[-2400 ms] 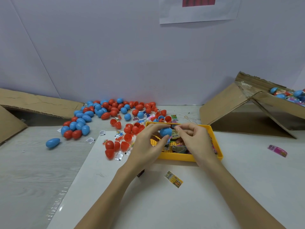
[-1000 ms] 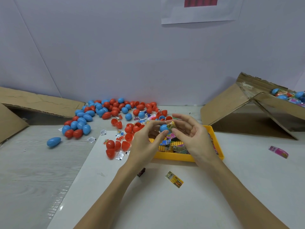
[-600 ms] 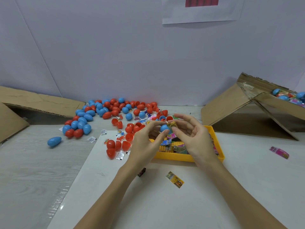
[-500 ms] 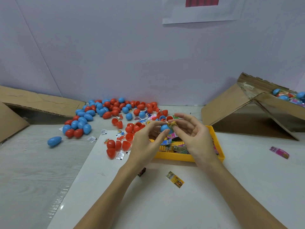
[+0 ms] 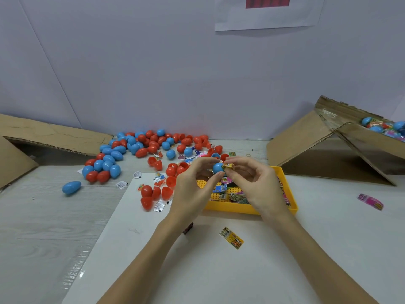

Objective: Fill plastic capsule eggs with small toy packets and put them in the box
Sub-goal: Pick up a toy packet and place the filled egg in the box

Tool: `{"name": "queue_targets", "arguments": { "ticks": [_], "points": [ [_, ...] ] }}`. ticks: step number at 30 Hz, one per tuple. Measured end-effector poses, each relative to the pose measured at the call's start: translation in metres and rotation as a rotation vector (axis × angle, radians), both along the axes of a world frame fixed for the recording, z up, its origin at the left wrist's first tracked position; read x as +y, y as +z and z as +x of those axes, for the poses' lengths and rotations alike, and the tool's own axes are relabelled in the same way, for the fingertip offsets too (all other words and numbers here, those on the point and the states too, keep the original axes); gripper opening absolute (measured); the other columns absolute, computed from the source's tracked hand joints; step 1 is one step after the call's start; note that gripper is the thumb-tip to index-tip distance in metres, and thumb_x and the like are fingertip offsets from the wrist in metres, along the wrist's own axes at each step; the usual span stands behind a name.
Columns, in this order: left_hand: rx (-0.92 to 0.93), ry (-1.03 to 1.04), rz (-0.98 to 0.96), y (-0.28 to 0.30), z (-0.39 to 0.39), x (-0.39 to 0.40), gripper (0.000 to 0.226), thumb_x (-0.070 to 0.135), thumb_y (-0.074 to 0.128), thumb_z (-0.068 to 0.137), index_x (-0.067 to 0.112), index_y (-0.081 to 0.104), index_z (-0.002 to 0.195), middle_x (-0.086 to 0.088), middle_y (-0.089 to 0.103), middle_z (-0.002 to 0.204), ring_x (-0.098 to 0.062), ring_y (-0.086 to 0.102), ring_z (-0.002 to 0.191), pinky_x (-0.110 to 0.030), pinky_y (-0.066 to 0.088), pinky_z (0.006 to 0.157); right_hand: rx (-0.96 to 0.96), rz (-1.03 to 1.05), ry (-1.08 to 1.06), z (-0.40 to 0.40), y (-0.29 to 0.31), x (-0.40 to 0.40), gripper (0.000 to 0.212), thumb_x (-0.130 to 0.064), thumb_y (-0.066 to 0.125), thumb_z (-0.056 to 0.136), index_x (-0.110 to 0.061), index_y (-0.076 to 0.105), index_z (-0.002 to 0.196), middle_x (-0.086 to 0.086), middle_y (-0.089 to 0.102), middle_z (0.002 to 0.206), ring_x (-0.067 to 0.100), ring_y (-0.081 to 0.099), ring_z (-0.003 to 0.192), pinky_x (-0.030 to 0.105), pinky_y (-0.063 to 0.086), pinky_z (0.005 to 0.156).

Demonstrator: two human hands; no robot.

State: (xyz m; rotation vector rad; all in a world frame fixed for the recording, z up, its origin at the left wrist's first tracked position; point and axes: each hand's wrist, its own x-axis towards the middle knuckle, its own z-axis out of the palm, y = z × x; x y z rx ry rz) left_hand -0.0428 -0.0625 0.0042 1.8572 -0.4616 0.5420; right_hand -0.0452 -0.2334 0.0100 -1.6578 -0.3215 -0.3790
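My left hand (image 5: 192,189) pinches a blue capsule half (image 5: 218,167) between thumb and fingers, above the yellow tray (image 5: 243,208). My right hand (image 5: 256,183) pinches a small gold toy packet (image 5: 228,166) and holds it against the open side of the blue half. The tray holds several coloured toy packets (image 5: 228,191). A cardboard box (image 5: 359,137) at the far right contains filled eggs (image 5: 377,128). A heap of red and blue capsule eggs and halves (image 5: 142,148) lies at the back left.
One yellow packet (image 5: 231,238) lies on the white board in front of the tray. A pink packet (image 5: 370,201) lies at the right. A lone blue egg (image 5: 71,187) sits at the left. A flattened cardboard box (image 5: 50,137) lies at the far left.
Both hands rose from inside the tray with the blue half and the packet. The packet has come up against the half's opening.
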Motion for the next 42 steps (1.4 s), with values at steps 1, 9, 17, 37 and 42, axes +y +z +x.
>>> {"name": "queue_targets", "arguments": {
  "ticks": [1,9,17,37,42],
  "points": [
    [-0.005,-0.001,-0.007,0.0,0.0,0.0,0.032,0.018,0.076,0.091,0.015,0.068,0.122,0.008,0.073,0.107,-0.01,0.07,0.096,-0.028,0.06,0.085,0.01,-0.008,-0.001,-0.001,0.0,0.0,0.025,-0.031,0.076,0.087,-0.026,0.077,0.111,-0.014,0.077,0.108,0.006,0.073,0.104,0.021,0.059,0.087],
    [-0.08,-0.009,-0.107,-0.003,-0.001,-0.002,0.042,0.017,0.076,0.091,0.014,0.067,0.133,0.008,0.073,0.12,-0.013,0.071,0.108,-0.027,0.058,0.091,0.051,0.079,-0.025,-0.006,0.003,0.005,0.03,-0.032,0.075,0.087,-0.023,0.078,0.115,-0.011,0.079,0.105,0.007,0.074,0.103,0.022,0.06,0.085],
    [-0.22,0.001,0.173,-0.005,0.004,0.001,0.063,0.027,0.073,0.091,0.018,0.051,0.149,0.012,0.06,0.117,-0.008,0.059,0.108,-0.021,0.052,0.094,0.344,0.436,0.133,-0.01,0.006,0.012,0.044,-0.033,0.076,0.082,-0.01,0.075,0.119,0.007,0.078,0.112,0.022,0.075,0.108,0.034,0.061,0.091],
    [-0.278,0.028,0.174,0.0,0.001,0.004,0.046,0.029,0.067,0.094,0.02,0.06,0.138,0.018,0.064,0.125,0.003,0.064,0.111,-0.023,0.056,0.093,0.628,0.711,0.318,-0.014,0.015,0.014,0.024,-0.028,0.076,0.084,-0.012,0.084,0.099,0.015,0.077,0.113,0.023,0.075,0.107,0.028,0.062,0.081],
    [-0.239,0.009,0.119,0.0,0.0,0.005,0.044,0.026,0.068,0.093,0.017,0.064,0.136,0.002,0.075,0.116,-0.017,0.072,0.103,-0.041,0.06,0.088,0.671,0.72,0.327,-0.014,0.017,0.014,0.028,-0.03,0.078,0.083,-0.009,0.083,0.1,0.018,0.077,0.114,0.026,0.076,0.106,0.028,0.062,0.078]
  ]
}}
